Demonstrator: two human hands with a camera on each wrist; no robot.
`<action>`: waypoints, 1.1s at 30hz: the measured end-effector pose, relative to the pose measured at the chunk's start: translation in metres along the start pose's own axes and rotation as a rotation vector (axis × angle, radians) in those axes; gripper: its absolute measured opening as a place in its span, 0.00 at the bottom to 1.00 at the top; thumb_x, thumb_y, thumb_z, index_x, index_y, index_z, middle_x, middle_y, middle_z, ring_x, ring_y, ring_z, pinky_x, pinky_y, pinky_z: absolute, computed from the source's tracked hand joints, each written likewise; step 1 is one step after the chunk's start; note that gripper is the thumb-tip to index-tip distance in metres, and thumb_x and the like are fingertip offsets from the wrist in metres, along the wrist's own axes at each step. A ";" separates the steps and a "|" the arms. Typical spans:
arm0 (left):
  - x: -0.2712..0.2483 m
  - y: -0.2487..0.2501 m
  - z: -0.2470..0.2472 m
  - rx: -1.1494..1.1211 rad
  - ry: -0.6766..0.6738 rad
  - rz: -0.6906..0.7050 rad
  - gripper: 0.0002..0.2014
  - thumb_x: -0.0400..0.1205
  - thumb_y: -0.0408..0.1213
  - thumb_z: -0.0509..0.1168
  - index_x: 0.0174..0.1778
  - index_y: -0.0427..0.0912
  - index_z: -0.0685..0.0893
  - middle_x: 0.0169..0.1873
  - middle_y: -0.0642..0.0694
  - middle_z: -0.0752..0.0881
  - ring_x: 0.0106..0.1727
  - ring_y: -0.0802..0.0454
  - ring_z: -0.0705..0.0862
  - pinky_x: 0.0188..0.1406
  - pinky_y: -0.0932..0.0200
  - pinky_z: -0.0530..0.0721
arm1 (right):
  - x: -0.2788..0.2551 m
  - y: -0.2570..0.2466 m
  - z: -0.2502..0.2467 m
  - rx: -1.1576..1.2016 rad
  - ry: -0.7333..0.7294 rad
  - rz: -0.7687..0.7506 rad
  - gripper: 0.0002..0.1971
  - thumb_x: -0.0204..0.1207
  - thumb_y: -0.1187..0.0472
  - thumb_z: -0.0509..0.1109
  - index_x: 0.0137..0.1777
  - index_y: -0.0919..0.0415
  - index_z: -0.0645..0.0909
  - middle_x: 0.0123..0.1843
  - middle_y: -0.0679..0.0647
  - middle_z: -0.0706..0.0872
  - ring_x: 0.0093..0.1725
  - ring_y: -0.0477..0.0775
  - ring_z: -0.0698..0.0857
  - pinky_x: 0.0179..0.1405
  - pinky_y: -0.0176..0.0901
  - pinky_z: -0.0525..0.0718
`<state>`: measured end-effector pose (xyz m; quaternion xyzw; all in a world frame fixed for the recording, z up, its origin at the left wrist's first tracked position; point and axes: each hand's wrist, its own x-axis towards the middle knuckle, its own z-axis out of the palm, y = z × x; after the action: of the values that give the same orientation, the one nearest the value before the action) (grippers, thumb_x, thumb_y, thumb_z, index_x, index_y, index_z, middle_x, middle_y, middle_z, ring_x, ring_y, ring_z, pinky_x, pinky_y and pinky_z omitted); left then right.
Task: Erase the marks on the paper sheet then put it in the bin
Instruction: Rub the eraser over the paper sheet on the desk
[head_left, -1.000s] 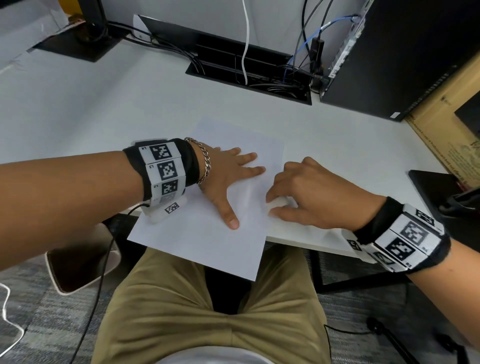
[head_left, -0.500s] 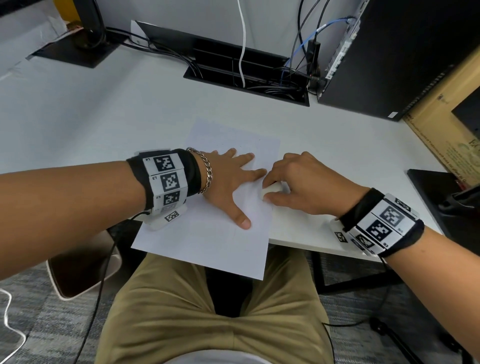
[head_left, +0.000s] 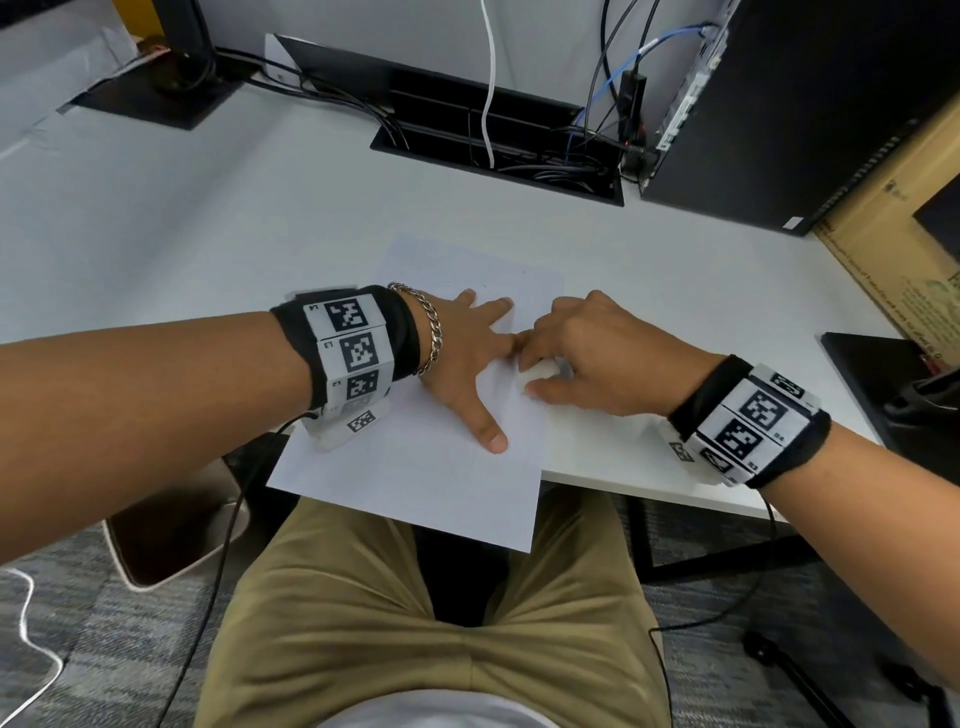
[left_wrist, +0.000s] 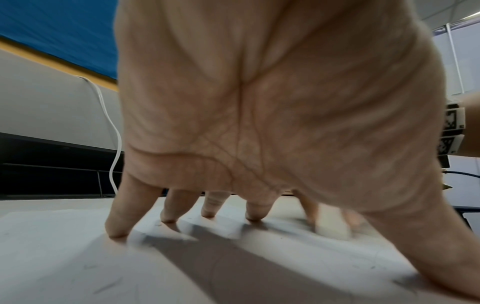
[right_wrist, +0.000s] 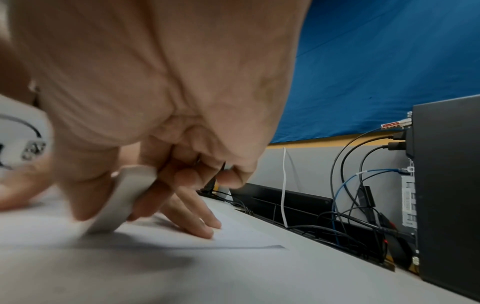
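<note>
A white paper sheet (head_left: 426, 467) lies on the white desk (head_left: 208, 249), its near edge hanging over the desk's front edge above my lap. Faint pencil marks show on the paper sheet (left_wrist: 103, 283) in the left wrist view. My left hand (head_left: 467, 353) lies flat on the sheet with fingers spread, pressing it down. My right hand (head_left: 587, 358) pinches a white eraser (head_left: 540, 371) between thumb and fingers near the sheet's right edge. In the right wrist view the eraser (right_wrist: 122, 199) tilts with its lower end on the paper. No bin is in view.
A black cable tray (head_left: 498, 145) with several cables is sunk into the desk at the back. A black computer tower (head_left: 805, 104) stands at the back right, beside a cardboard box (head_left: 893, 249). A black object (head_left: 893, 384) lies at the right edge.
My right hand with the eraser has slid left and slightly away from me, close against the left hand's fingers. The left hand has stayed flat on the sheet.
</note>
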<state>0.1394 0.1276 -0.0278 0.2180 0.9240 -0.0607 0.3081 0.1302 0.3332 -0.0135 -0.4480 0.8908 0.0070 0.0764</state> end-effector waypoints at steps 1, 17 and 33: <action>0.000 0.000 0.000 0.002 -0.001 -0.003 0.69 0.59 0.88 0.66 0.90 0.70 0.35 0.91 0.51 0.30 0.91 0.32 0.35 0.85 0.19 0.54 | -0.003 0.000 0.001 0.005 -0.014 -0.012 0.15 0.80 0.42 0.71 0.62 0.46 0.88 0.56 0.37 0.88 0.54 0.40 0.73 0.63 0.54 0.74; 0.001 0.002 -0.001 -0.001 -0.012 -0.012 0.70 0.60 0.88 0.68 0.88 0.70 0.30 0.91 0.50 0.30 0.91 0.32 0.35 0.85 0.20 0.55 | -0.009 -0.004 0.001 -0.019 -0.011 -0.039 0.15 0.77 0.42 0.73 0.58 0.46 0.89 0.47 0.35 0.86 0.53 0.41 0.73 0.62 0.52 0.69; 0.002 0.001 0.000 0.005 -0.022 -0.022 0.71 0.59 0.88 0.67 0.87 0.71 0.27 0.90 0.51 0.28 0.91 0.33 0.33 0.86 0.20 0.52 | -0.021 -0.014 0.004 -0.079 -0.039 -0.044 0.16 0.77 0.39 0.70 0.58 0.45 0.90 0.43 0.39 0.86 0.50 0.40 0.69 0.59 0.51 0.67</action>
<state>0.1388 0.1294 -0.0287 0.2082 0.9228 -0.0688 0.3169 0.1543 0.3414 -0.0138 -0.4699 0.8781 0.0490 0.0761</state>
